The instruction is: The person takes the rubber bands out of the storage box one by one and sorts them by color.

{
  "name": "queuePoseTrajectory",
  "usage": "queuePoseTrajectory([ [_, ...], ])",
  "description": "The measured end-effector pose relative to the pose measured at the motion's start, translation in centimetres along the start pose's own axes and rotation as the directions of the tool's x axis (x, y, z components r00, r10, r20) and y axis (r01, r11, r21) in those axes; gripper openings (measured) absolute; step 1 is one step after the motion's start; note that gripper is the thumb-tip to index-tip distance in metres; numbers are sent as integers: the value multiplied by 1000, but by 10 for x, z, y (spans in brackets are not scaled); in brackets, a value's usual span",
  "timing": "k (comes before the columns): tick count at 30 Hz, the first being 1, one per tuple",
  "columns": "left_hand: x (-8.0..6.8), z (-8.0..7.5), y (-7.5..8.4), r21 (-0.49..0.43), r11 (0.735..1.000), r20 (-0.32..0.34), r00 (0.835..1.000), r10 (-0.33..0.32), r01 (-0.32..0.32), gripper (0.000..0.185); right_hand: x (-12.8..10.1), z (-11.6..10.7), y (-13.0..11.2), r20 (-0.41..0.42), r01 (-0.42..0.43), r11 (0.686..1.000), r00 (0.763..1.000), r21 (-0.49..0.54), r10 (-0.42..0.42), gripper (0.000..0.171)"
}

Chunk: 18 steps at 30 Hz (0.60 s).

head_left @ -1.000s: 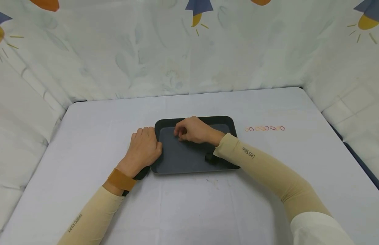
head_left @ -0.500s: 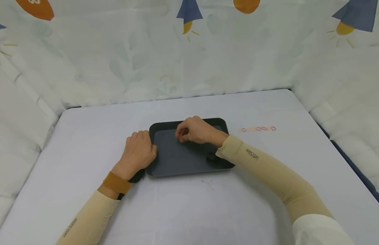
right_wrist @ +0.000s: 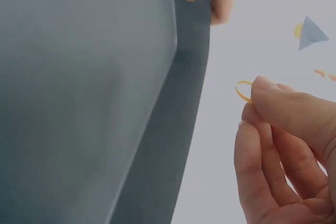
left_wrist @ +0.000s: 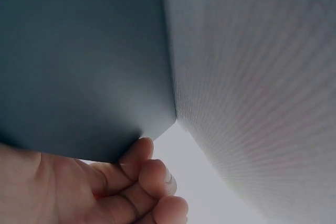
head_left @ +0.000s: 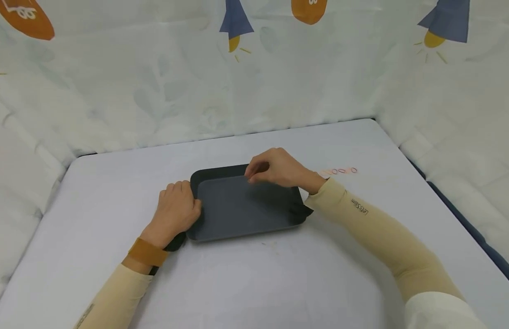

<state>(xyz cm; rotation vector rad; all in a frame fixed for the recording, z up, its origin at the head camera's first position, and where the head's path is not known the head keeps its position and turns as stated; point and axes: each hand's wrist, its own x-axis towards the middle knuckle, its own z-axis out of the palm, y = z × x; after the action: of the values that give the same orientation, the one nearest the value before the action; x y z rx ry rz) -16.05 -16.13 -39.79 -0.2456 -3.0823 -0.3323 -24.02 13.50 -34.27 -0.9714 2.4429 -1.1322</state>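
Observation:
A dark grey rectangular tray (head_left: pixel 246 205) lies on the white table in the head view. My left hand (head_left: pixel 176 208) grips its left rim, thumb on the inner side; in the left wrist view the fingers (left_wrist: pixel 152 179) curl under the tray's edge. Above the tray's far right part, my right hand (head_left: pixel 275 167) pinches a small, thin yellow rubber band (right_wrist: pixel 242 91) between thumb and fingertips. The band stands out as a loop in the right wrist view but is too small to make out in the head view.
Right of the tray, a row of several small pink, red and orange loops (head_left: pixel 340 171) lies on the table (head_left: pixel 238 283), partly hidden by my right forearm. A white patterned curtain (head_left: pixel 176 91) rises behind the table's far edge.
My right hand has lifted from low over the tray and moved right, toward its far right part. The left hand keeps its grip on the rim. The head view has shifted slightly.

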Motion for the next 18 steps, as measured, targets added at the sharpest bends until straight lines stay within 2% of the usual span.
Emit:
queuePoseTrajectory([
  [4,-1,-2,-5,-8,1000,5,1000,-6,6,23,-12,-14,8,-104,-20,1000,994,22,22,11],
  [7,-1,-2,-9,-4,1000,-6,1000,-2,2,22,-22,-26,13,-183,-50,998,982,24,54,13],
  [13,-3,-4,-16,-5,1000,-21,1000,-4,4,21,-43,-49,25,-292,-156,985,941,69,169,15],
  [18,-8,-6,-18,-12,1000,-21,1000,-14,14,22,-63,-66,40,-347,-208,968,906,138,244,20],
])
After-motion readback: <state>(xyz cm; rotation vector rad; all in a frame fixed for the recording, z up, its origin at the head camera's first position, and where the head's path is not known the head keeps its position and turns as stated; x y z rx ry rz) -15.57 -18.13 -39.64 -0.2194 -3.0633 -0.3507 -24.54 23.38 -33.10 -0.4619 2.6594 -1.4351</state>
